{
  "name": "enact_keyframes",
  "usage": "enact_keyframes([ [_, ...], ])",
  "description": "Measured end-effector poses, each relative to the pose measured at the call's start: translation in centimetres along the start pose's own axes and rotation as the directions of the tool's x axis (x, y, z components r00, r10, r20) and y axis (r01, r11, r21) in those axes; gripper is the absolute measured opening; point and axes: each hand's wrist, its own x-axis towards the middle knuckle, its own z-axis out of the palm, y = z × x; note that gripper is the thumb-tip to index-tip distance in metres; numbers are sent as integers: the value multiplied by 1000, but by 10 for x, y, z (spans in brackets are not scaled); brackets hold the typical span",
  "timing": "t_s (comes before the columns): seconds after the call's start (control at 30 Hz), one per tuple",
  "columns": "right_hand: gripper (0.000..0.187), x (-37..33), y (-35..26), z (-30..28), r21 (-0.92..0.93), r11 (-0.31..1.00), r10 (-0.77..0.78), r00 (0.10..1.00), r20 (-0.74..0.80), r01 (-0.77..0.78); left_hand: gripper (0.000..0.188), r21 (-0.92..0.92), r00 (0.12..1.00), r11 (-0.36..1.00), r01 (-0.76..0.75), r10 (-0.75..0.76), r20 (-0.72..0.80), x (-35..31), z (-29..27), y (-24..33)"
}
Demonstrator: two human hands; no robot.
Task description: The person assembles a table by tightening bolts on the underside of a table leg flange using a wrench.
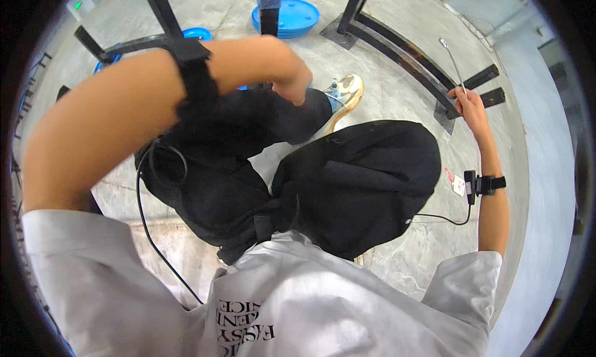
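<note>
Beside the black metal frame (397, 54) at the right, the right hand (472, 108) has its fingers closed around a slim metal tool (456, 67), whose shaft points up and away over the grey floor (391, 99). Near the bent left knee (304, 118), the left hand (293, 81) hangs with fingers curled downward; whether they hold anything, I cannot tell.

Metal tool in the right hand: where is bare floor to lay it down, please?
Bare floor for the metal tool lies between the shoe, the right knee and the black frame at right. Another patch lies beyond that frame, toward the pale wall. Upper left to centre is crowded: black posts, a blue tub, left forearm.
</note>
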Motion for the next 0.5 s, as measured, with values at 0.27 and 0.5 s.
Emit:
enact_keyframes([
  [0.27, 35, -170, 11, -9, 57, 968, 249, 957, -150, -243, 45, -34, 857, 998, 59, -68, -511, 106, 115, 33],
  [0.5, 31, -321, 38, 38, 446, 787, 565, 788, -245, -426, 21, -382, 757, 813, -439, 106, -644, 144, 129, 39],
])
